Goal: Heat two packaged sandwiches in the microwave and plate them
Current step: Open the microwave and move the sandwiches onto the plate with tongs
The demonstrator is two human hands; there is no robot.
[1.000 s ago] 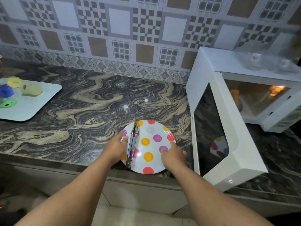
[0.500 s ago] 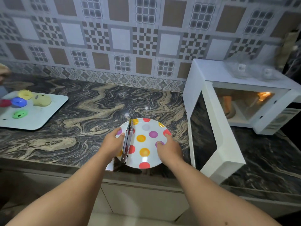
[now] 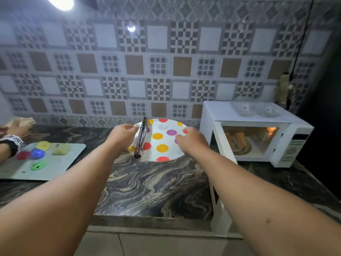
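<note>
Holding the spotted plate (image 3: 167, 139) by its rim, both hands are raised above the marbled desk (image 3: 147, 182): the left hand (image 3: 123, 134) grips the rim at 9 o'clock, fingers curled over the edge, and the right hand (image 3: 190, 140) grips it at 3 o'clock, its fingertips hidden behind its own knuckles. Metal tongs (image 3: 141, 139) lie across the left part of the plate, tips toward 12 o'clock; whether the left thumb touches them cannot be made out. At 3 o'clock of the plate stands the white microwave (image 3: 258, 119), lit inside; its open door (image 3: 217, 185) is seen nearly edge-on and partly covered by the right forearm. Inside, orange-brown shapes that may be the sandwiches (image 3: 238, 141) are blurred behind glare. Clear packaging (image 3: 256, 109) on the microwave roof is faint and hard to read. At 9 o'clock a white tray (image 3: 60, 163) holds small coloured pieces and a pale block, and another person's wrist with a band (image 3: 12, 143) is cut off by the frame edge.

Half a second ago the plate lay low near the desk's front edge; now it sits higher and farther back in the view, close to the tiled wall (image 3: 166, 71), tilted with its face toward the camera. The view has also swung upward, bringing a ceiling lamp (image 3: 60, 1) into sight
</note>
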